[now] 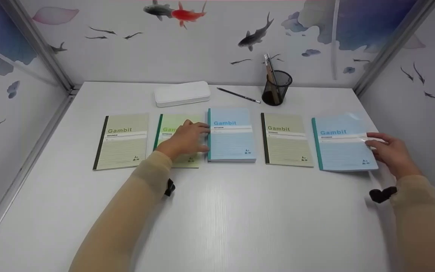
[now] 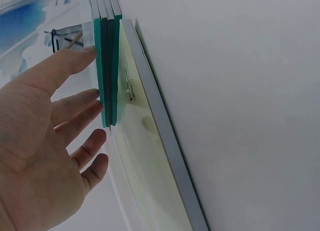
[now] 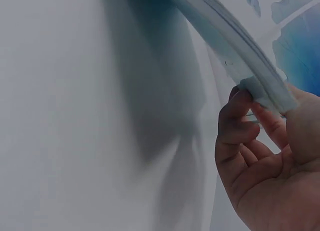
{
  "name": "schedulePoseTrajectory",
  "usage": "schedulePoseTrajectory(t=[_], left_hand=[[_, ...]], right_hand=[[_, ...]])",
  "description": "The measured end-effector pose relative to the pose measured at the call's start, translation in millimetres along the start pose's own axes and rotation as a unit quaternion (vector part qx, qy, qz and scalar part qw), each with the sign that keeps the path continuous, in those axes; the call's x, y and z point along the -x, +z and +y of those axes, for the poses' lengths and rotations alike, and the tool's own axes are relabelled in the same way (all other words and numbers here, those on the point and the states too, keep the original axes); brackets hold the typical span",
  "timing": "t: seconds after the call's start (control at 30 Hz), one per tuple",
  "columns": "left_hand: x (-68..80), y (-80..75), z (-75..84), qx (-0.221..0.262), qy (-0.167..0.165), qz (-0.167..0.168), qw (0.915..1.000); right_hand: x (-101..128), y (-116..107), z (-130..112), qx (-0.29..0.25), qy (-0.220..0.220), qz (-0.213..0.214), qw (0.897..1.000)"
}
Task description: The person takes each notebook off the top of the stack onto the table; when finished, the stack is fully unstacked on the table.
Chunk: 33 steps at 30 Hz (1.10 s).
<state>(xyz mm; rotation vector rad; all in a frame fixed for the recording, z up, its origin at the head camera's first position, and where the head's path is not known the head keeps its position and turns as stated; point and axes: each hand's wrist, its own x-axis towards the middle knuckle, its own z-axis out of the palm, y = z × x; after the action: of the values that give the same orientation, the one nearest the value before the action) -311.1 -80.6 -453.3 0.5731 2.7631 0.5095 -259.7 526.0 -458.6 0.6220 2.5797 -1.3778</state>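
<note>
A: While the right hand (image 1: 391, 153) pinches the free edge of the far-right light blue softcover notebook (image 1: 340, 143), the cover bows upward. That grip is clenched on the paper edge; the rest of the notebook lies on the white tabletop (image 1: 217, 211).

B: And the left hand (image 1: 185, 139)?

A: Fingers straight and relaxed, resting on the pale green notebook (image 1: 176, 141), tips at the teal spine of the thicker light blue notebook (image 1: 232, 135) in the middle.

B: How would these handle?

A: Light and floppy, I'd judge; the glossy covers may slip. Better to take one by the stiff spine.

B: Count?

A: Five notebooks in a row: three greenish, two blue. Behind them, one white case (image 1: 182, 93), one loose pencil (image 1: 239, 95), one black mesh pen cup (image 1: 276, 87).
</note>
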Motion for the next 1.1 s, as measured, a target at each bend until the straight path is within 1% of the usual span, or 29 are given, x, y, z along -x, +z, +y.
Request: schedulePoseTrajectory(t=[0.1, 0.2, 0.43, 0.63, 0.83, 0.97, 1.1], left_hand=[[0.4, 1.0, 0.2, -0.002, 0.001, 0.001, 1.0], [1.0, 1.2, 0.1, 0.002, 0.003, 0.003, 1.0], [3.5, 0.3, -0.2, 0.011, 0.004, 0.002, 0.9999], [1.8, 0.8, -0.3, 0.016, 0.005, 0.003, 0.9999], [1.4, 1.6, 0.2, 0.022, -0.002, 0.0, 0.9998], [0.8, 0.6, -0.2, 0.011, 0.002, 0.004, 0.9999], [-0.5, 0.4, -0.8, 0.009, 0.001, 0.004, 1.0]], right_hand=[[-0.4, 5.0, -0.7, 0.026, -0.006, 0.021, 0.999], [-0.1, 8.4, -0.1, 0.048, -0.016, 0.029, 0.998], [-0.1, 15.2, -0.4, 0.095, -0.033, 0.031, 0.994], [-0.7, 19.1, 5.8, 0.132, -0.042, 0.034, 0.99], [2.4, 22.9, 5.7, 0.142, -0.04, 0.031, 0.988], [3.8, 29.6, -3.8, 0.153, -0.067, 0.043, 0.985], [6.1, 46.1, -19.6, 0.144, -0.09, 0.038, 0.985]])
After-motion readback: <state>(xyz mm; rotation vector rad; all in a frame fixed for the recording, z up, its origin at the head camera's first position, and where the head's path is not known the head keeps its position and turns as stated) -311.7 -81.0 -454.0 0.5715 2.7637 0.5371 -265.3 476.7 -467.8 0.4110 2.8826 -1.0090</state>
